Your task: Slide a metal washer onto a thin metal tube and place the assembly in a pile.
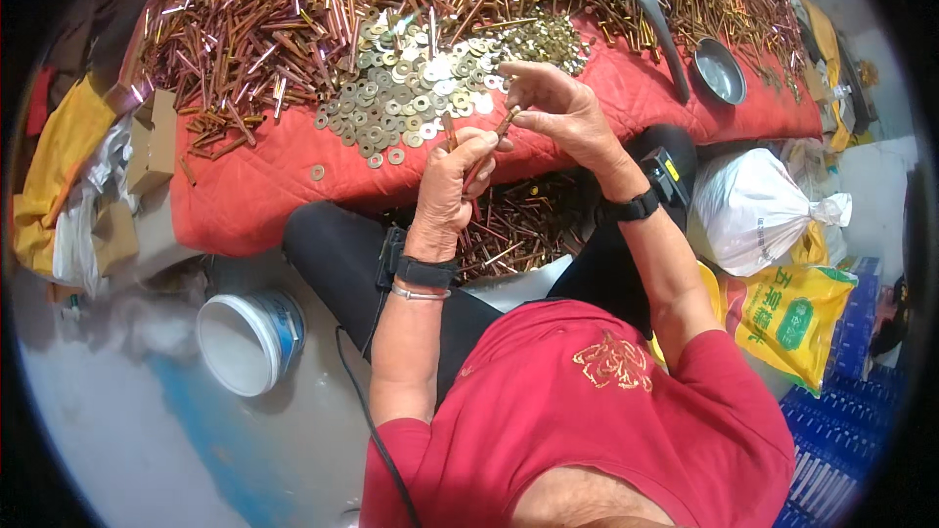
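Over the front edge of a red quilted cloth, my left hand is closed around a few brassy metal bolts, their ends sticking out past the fingers. My right hand pinches the tip of one bolt between thumb and forefinger; its other fingers are raised. Whether a small part sits on that tip is too small to tell. Just beyond my hands lie a heap of flat round washers and a heap of small nuts. A large pile of long bolts covers the far side.
More bolts lie low between my knees. At the right are a metal bowl, a dark-handled tool, a tied white sack, a yellow bag and blue boxes. A white bucket and cardboard box are left.
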Demonstrator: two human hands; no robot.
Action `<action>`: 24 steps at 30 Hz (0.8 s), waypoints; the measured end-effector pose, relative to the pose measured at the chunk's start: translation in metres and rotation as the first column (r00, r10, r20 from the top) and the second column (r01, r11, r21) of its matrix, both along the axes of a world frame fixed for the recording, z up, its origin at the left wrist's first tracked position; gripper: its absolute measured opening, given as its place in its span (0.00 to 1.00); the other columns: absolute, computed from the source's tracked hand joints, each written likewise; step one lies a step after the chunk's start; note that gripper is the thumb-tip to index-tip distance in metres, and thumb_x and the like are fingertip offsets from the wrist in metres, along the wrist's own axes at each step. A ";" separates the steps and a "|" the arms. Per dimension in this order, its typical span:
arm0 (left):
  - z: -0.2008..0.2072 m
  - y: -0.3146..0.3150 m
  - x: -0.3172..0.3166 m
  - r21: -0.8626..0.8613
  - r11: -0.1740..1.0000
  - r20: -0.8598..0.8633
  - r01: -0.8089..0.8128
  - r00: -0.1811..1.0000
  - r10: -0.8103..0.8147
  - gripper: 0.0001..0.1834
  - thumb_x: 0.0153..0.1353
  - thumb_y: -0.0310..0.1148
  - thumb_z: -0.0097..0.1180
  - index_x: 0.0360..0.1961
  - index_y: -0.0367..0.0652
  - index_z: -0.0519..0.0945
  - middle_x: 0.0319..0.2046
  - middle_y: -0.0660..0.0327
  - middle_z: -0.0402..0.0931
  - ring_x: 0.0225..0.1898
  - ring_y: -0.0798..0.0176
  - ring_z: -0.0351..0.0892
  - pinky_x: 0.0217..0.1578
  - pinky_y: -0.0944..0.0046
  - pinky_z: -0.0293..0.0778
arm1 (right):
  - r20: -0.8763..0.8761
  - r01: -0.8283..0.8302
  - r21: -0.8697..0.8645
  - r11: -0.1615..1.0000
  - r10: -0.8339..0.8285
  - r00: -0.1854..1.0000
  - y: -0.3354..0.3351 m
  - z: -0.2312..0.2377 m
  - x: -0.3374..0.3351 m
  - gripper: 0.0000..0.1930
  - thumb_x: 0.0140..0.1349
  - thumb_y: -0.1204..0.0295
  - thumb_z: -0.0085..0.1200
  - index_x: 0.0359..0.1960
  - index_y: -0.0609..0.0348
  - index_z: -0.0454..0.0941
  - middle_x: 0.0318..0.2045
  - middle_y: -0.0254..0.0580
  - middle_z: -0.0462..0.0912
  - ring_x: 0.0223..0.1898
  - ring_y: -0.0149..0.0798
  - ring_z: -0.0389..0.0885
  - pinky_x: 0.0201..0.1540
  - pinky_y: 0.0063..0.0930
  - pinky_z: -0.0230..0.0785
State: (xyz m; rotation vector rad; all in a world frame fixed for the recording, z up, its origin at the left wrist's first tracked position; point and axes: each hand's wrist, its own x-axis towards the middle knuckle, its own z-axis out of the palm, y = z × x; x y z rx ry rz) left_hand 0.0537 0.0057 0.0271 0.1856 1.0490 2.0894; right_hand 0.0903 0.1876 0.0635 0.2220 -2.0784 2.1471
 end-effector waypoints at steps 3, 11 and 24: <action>0.003 -0.001 -0.001 0.032 0.999 0.054 0.044 0.998 -0.045 0.10 0.59 0.33 0.52 0.29 0.36 0.79 0.11 0.74 0.59 0.10 0.81 0.51 0.11 0.77 0.45 | -0.033 -0.044 -0.034 0.998 0.043 0.999 0.003 0.000 0.000 0.27 0.55 0.83 0.55 0.59 0.61 0.65 0.39 0.33 0.75 0.41 0.25 0.73 0.48 0.21 0.68; -0.002 -0.003 -0.002 0.051 0.994 0.097 0.092 0.991 -0.097 0.12 0.60 0.35 0.52 0.29 0.36 0.79 0.10 0.73 0.58 0.09 0.80 0.51 0.11 0.78 0.46 | -0.187 0.140 0.563 0.815 -0.040 0.982 0.005 0.006 0.001 0.07 0.58 0.81 0.51 0.36 0.62 0.79 0.31 0.36 0.75 0.35 0.30 0.73 0.38 0.23 0.67; -0.002 -0.001 -0.002 0.061 0.996 0.083 0.064 0.994 -0.069 0.12 0.60 0.35 0.51 0.31 0.35 0.78 0.12 0.72 0.61 0.10 0.79 0.54 0.12 0.78 0.49 | -0.011 0.109 0.158 0.981 -0.109 0.994 -0.003 -0.008 0.001 0.02 0.58 0.80 0.54 0.32 0.62 0.78 0.31 0.33 0.76 0.34 0.26 0.73 0.38 0.20 0.67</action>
